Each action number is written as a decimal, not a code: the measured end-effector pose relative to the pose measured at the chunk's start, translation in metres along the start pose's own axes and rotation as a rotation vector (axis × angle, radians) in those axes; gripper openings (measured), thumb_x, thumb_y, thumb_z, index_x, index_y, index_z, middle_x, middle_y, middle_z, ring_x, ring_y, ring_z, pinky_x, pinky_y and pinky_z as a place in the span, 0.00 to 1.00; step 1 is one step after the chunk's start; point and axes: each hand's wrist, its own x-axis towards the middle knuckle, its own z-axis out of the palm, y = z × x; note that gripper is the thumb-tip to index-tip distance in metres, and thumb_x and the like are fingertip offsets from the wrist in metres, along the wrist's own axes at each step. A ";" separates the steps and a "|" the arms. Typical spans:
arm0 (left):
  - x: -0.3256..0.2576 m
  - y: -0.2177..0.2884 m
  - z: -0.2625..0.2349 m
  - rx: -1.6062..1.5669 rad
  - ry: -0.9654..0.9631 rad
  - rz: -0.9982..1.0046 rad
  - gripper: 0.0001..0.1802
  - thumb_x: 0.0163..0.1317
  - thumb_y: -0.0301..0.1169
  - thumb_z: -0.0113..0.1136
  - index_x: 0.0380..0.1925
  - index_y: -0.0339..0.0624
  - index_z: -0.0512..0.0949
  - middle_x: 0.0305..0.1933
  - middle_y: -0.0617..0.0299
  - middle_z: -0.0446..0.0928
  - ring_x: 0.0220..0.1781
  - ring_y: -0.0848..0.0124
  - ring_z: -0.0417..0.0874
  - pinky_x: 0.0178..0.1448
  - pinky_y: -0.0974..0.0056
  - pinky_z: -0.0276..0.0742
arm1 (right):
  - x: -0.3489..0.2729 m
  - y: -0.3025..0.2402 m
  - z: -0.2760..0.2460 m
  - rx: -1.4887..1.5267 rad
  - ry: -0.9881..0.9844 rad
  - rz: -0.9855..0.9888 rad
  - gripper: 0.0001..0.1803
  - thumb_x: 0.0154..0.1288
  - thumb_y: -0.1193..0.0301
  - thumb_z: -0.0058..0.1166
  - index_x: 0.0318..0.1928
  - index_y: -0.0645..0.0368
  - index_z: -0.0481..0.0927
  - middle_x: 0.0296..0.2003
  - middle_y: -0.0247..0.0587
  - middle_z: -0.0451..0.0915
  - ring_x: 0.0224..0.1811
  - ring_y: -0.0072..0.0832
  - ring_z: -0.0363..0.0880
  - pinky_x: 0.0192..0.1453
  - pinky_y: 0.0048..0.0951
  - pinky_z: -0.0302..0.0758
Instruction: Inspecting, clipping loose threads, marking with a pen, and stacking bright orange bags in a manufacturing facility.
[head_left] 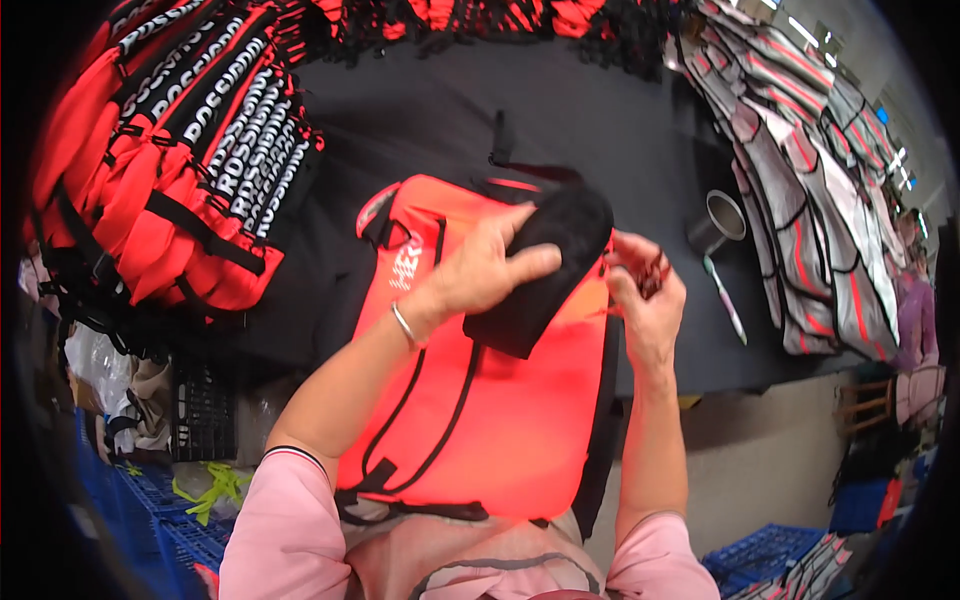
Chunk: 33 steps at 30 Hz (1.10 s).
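Observation:
A bright orange-red backpack (500,430) with black trim lies on the table's near edge, its lower end against my body. My left hand (485,268) grips a black padded piece (565,240) at the bag's upper part, thumb lying across its face. Just to the right, my right hand (648,295) is closed at the bag's upper right edge, thumb and fingers pinched together. Something small and dark red shows among those fingers, too unclear to name. A black strap (500,140) runs out onto the table beyond the bag.
Red and black bags (190,180) are piled at the left of the black table (400,110), more along its far edge. At the right are a metal cup (718,222), a toothbrush (726,300) and stacked grey pieces with red stripes (800,190). A blue crate (765,550) stands below.

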 end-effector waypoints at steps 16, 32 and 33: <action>-0.125 -0.057 0.039 0.689 -0.041 0.341 0.14 0.45 0.26 0.76 0.35 0.41 0.85 0.59 0.59 0.77 0.65 0.57 0.72 0.65 0.56 0.71 | -0.084 0.046 0.013 0.133 -0.370 0.678 0.15 0.65 0.60 0.63 0.40 0.59 0.80 0.31 0.28 0.75 0.34 0.15 0.71 0.37 0.21 0.67; -0.137 -0.080 0.041 0.528 0.216 0.147 0.17 0.50 0.19 0.71 0.42 0.39 0.85 0.47 0.56 0.84 0.43 0.69 0.86 0.46 0.69 0.82 | -0.141 0.020 0.006 -0.432 -0.128 0.202 0.11 0.62 0.72 0.65 0.40 0.66 0.80 0.32 0.40 0.82 0.33 0.25 0.79 0.41 0.26 0.76; -0.137 -0.080 0.040 0.527 0.213 0.150 0.17 0.50 0.19 0.71 0.42 0.39 0.85 0.47 0.56 0.84 0.43 0.70 0.86 0.46 0.69 0.82 | -0.140 0.020 0.006 -0.442 -0.110 0.178 0.12 0.59 0.70 0.67 0.38 0.65 0.81 0.31 0.45 0.82 0.31 0.32 0.80 0.38 0.31 0.77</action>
